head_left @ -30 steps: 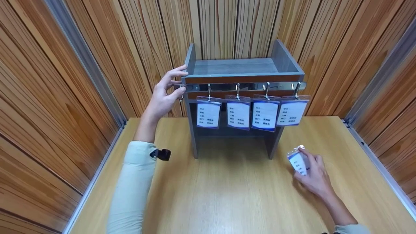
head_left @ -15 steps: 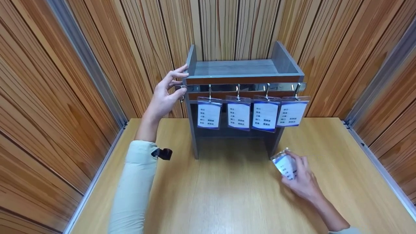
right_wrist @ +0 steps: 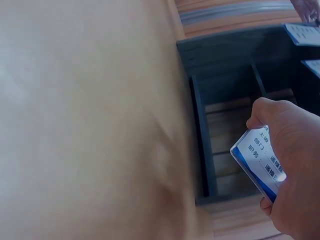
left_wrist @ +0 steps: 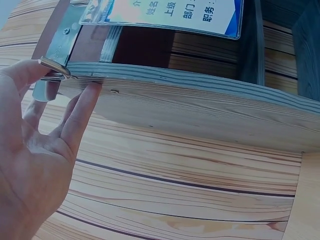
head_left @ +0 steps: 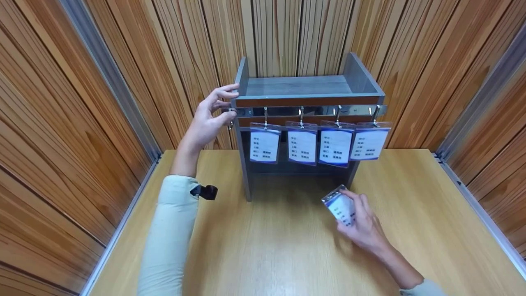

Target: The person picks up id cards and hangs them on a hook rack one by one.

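My left hand (head_left: 208,119) is at the left end of the metal hook rail (left_wrist: 60,42), which runs across the front of a grey shelf unit (head_left: 308,100). Its thumb lies by the end hook (left_wrist: 54,66), while the fingers reach the shelf's side panel and behind the rail end. In my right hand (head_left: 363,226) an ID badge (head_left: 340,207) in a clear sleeve is pinched between thumb and fingers, tilted, low in front of the shelf's right leg. In the right wrist view the held badge (right_wrist: 255,155) shows its printed blue-and-white face, partly covered by the hand.
Several ID badges hang from the rail's hooks, among them the leftmost badge (head_left: 264,144) and the rightmost badge (head_left: 370,143). The shelf stands on a wooden table (head_left: 263,255) against a wood-panelled wall (head_left: 287,37). Panelled walls also rise at both sides.
My right hand has carried its badge leftward over the table, from right of the shelf to in front of its right leg. The left hand stays at the rail end.
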`<state>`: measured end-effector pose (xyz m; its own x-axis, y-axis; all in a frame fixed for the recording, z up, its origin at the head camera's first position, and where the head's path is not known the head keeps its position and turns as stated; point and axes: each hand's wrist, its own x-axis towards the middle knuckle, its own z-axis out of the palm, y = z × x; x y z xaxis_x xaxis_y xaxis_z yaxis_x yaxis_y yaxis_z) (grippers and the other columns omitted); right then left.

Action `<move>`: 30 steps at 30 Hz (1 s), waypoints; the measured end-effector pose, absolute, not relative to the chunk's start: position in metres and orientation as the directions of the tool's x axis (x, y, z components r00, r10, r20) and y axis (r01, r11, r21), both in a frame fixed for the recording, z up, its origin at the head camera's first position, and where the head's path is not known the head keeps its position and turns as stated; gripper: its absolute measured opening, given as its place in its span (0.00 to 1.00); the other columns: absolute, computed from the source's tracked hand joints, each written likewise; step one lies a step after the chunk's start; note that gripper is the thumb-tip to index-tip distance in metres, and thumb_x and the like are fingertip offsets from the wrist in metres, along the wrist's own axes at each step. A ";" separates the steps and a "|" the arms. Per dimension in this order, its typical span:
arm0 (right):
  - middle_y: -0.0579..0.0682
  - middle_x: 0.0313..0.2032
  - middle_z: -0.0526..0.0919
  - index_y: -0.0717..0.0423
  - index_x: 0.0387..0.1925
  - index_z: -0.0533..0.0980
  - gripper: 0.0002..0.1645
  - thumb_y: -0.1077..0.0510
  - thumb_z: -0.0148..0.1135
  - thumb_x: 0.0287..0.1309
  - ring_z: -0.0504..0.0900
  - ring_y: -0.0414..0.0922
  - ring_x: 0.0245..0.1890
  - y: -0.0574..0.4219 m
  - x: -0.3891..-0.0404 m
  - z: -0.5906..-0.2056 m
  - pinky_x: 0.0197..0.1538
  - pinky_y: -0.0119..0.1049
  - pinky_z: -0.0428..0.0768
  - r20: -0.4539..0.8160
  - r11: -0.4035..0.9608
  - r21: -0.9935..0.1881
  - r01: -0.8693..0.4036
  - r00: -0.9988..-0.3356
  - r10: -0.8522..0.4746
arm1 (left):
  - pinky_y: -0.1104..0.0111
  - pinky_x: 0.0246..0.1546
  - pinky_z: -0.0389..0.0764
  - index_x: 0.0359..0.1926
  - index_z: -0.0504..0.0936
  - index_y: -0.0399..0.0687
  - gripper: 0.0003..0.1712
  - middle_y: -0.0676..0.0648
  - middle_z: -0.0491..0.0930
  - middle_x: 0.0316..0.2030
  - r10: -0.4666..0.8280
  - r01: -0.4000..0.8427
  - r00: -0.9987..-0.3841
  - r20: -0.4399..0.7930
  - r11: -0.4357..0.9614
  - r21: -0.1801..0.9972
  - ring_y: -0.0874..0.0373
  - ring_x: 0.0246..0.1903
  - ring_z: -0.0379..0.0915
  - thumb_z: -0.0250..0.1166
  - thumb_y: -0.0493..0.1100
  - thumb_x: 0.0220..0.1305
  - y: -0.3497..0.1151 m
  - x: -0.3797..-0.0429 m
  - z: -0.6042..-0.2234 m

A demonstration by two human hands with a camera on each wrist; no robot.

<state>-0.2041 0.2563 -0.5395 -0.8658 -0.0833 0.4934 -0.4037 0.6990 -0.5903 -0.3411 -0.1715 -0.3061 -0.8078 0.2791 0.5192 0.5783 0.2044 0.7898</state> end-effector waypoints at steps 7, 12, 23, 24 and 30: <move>0.58 0.56 0.78 0.55 0.77 0.72 0.57 0.72 0.84 0.44 0.81 0.48 0.48 0.231 -0.205 -0.530 0.43 0.31 0.83 0.513 0.671 -0.585 -0.456 -0.848 -0.129 | 0.48 0.63 0.84 0.71 0.78 0.40 0.22 0.51 0.71 0.84 0.292 0.585 -0.801 0.523 0.194 0.787 0.45 0.73 0.73 0.61 0.32 0.80 -0.169 -0.341 -0.308; 0.59 0.55 0.78 0.55 0.75 0.72 0.56 0.72 0.86 0.43 0.83 0.50 0.50 0.212 -0.211 -0.525 0.45 0.33 0.87 0.553 0.655 -0.555 -0.514 -0.815 -0.171 | 0.48 0.74 0.75 0.69 0.78 0.37 0.21 0.48 0.72 0.83 0.288 0.613 -0.781 0.554 0.186 0.768 0.44 0.76 0.71 0.61 0.30 0.79 -0.170 -0.342 -0.307; 0.61 0.57 0.80 0.56 0.73 0.68 0.56 0.71 0.87 0.43 0.85 0.52 0.49 0.177 -0.222 -0.523 0.45 0.39 0.90 0.638 0.610 -0.515 -0.603 -0.744 -0.197 | 0.52 0.55 0.88 0.71 0.77 0.39 0.22 0.53 0.71 0.84 0.290 0.591 -0.797 0.530 0.191 0.784 0.44 0.73 0.73 0.61 0.32 0.80 -0.172 -0.341 -0.305; 0.62 0.58 0.81 0.57 0.73 0.68 0.56 0.71 0.87 0.43 0.86 0.53 0.49 0.174 -0.223 -0.523 0.46 0.40 0.91 0.647 0.602 -0.512 -0.613 -0.736 -0.200 | 0.52 0.55 0.87 0.71 0.77 0.39 0.22 0.53 0.71 0.84 0.289 0.592 -0.796 0.532 0.191 0.783 0.44 0.73 0.73 0.61 0.31 0.80 -0.172 -0.341 -0.305; 0.64 0.63 0.82 0.57 0.73 0.67 0.55 0.71 0.87 0.45 0.87 0.56 0.53 0.154 -0.227 -0.519 0.48 0.44 0.93 0.667 0.566 -0.518 -0.642 -0.717 -0.203 | 0.53 0.57 0.85 0.71 0.77 0.38 0.22 0.53 0.71 0.84 0.287 0.597 -0.793 0.537 0.189 0.780 0.43 0.74 0.73 0.61 0.30 0.80 -0.171 -0.341 -0.306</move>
